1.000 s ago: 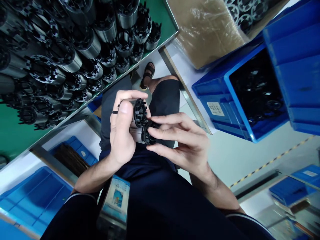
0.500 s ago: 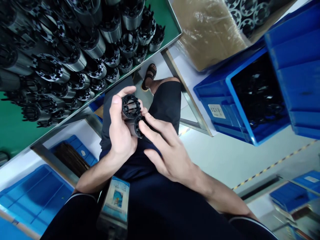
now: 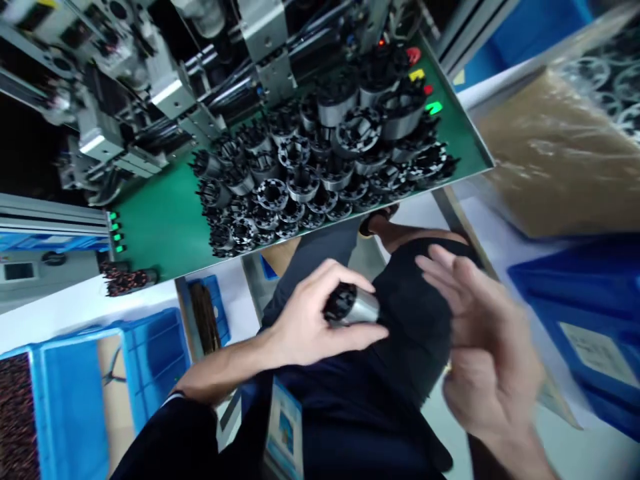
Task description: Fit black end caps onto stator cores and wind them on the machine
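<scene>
My left hand (image 3: pixel 313 320) is wrapped round a motor stator core (image 3: pixel 364 308), a short silver cylinder with a black toothed plastic end. The cylinder lies on its side above my lap, its black end towards the palm. Out to the right, my right hand (image 3: pixel 493 353) is raised and smeared by motion. Its fingers look stretched out, and I see nothing in them. Beyond my knees, many similar stator cores (image 3: pixel 303 183) with black toothed ends stand packed and stacked on a green bench top (image 3: pixel 167 230).
Machinery with metal blocks (image 3: pixel 173 93) stands behind the stators. A blue bin (image 3: pixel 575 313) and a plastic-covered cardboard box (image 3: pixel 540 140) are on the right. At lower left are blue crates (image 3: pixel 155 353). The bench's metal edge (image 3: pixel 350 217) runs above my legs.
My view has swung left, bringing the machinery into sight. My right hand has come away from the black-ended parts at my left hand and moved right. One stator core shows in my left hand.
</scene>
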Tool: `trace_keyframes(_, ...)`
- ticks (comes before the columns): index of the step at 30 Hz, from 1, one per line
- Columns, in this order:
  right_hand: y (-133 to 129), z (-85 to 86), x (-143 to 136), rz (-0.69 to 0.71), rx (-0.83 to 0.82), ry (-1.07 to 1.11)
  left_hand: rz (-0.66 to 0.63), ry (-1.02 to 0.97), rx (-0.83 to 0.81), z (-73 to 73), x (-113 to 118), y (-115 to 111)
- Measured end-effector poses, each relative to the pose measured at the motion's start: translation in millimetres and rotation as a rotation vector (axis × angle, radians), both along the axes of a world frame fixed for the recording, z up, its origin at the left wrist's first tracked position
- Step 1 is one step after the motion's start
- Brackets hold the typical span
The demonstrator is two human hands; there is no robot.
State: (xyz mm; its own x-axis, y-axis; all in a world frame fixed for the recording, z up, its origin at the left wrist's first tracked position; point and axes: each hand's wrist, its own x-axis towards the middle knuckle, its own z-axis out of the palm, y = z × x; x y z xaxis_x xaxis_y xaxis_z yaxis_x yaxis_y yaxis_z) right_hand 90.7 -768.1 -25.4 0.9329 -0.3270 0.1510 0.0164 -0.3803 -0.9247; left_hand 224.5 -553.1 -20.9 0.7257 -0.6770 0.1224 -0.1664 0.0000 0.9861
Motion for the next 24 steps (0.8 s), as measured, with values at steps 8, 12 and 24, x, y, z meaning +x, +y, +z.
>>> trace_keyframes(8,-39,-18.8,-43,0.01,-0.245,0.234,0.375,-1.01,0.392,27.6,126,109)
trace_keyframes(12,-26,-14.7,-33,0.199,-0.336,0.211,0.422,-1.111,0.65,30.0,144,106)
trace_keyframes(24,-5,-31.6,-32,0.381,-0.373,0.22,0.405,-1.101,0.912,20.5,154,97)
